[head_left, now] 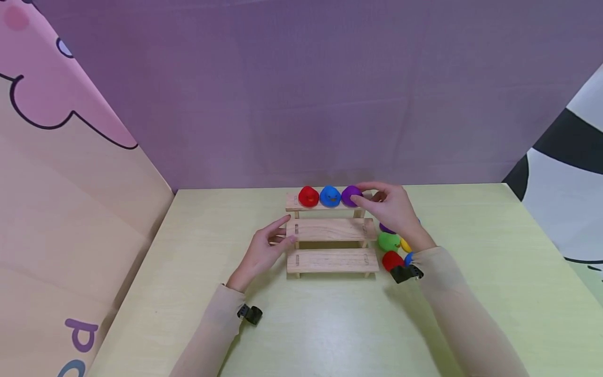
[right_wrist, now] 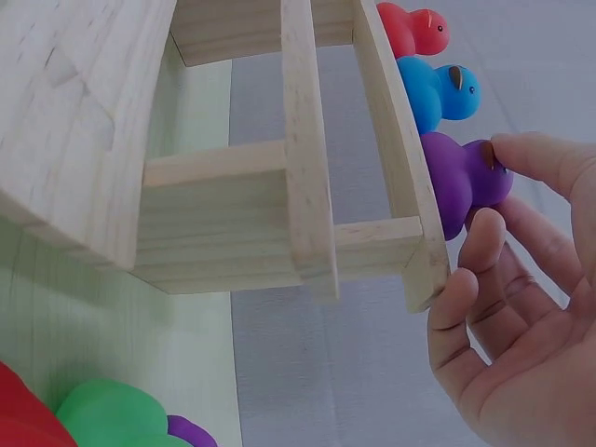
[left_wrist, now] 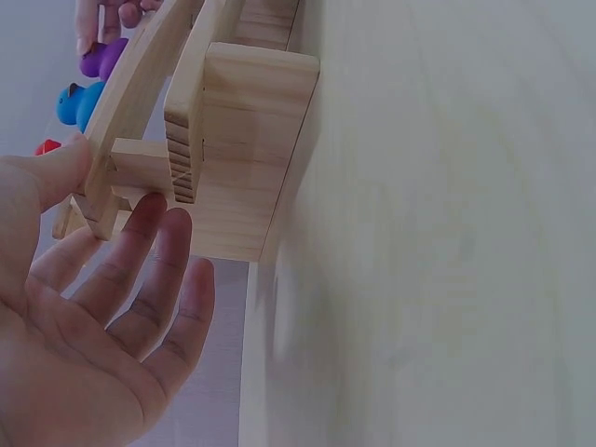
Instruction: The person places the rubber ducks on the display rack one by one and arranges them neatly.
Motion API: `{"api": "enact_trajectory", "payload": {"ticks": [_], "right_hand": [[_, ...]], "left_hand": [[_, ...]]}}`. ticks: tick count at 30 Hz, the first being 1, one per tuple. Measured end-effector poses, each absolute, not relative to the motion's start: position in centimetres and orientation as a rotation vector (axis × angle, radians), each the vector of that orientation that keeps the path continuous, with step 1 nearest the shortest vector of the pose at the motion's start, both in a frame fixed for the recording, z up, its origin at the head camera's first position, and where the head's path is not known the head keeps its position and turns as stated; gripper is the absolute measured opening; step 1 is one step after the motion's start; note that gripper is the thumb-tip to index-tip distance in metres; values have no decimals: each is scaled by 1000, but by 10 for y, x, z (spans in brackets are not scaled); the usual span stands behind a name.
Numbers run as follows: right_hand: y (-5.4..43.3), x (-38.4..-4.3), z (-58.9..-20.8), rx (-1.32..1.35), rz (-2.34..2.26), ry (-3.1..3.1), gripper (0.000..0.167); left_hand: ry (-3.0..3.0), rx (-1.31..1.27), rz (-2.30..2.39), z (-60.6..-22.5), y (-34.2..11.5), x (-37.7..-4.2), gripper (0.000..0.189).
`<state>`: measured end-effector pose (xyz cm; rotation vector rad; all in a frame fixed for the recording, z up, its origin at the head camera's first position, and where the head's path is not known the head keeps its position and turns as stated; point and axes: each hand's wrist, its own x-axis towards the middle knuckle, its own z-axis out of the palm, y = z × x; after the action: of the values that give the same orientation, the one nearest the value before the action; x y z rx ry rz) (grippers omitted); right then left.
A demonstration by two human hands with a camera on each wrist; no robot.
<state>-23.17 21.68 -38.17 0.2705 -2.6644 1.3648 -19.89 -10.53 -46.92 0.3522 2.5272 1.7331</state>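
A three-step wooden rack (head_left: 336,230) stands on the table. On its top step a red rubber duck (head_left: 308,197), a blue rubber duck (head_left: 330,197) and a purple rubber duck (right_wrist: 456,182) sit side by side. My right hand (head_left: 388,207) pinches the purple duck by its head, at the right end of that step. At the rack's left end, my left hand (head_left: 266,251) grips the wood between thumb and fingertips. In the left wrist view the thumb (left_wrist: 65,172) lies against a board's end, with the fingers spread below it.
Right of the rack, partly behind my right wrist, more rubber ducks lie on the table (head_left: 311,324): a green duck (head_left: 388,242), a red duck (head_left: 392,260), and purple, yellow and blue ones. A purple cloth wall (head_left: 301,94) rises behind the table's far edge.
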Motion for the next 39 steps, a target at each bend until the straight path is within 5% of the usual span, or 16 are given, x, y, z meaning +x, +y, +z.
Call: {"api": "enact_trajectory", "payload": {"ticks": [39], "right_hand": [[256,-211,-407,210,1337,-2641,43]], "left_hand": [[2497,347,1760,-469,-105,-199,62]]}}
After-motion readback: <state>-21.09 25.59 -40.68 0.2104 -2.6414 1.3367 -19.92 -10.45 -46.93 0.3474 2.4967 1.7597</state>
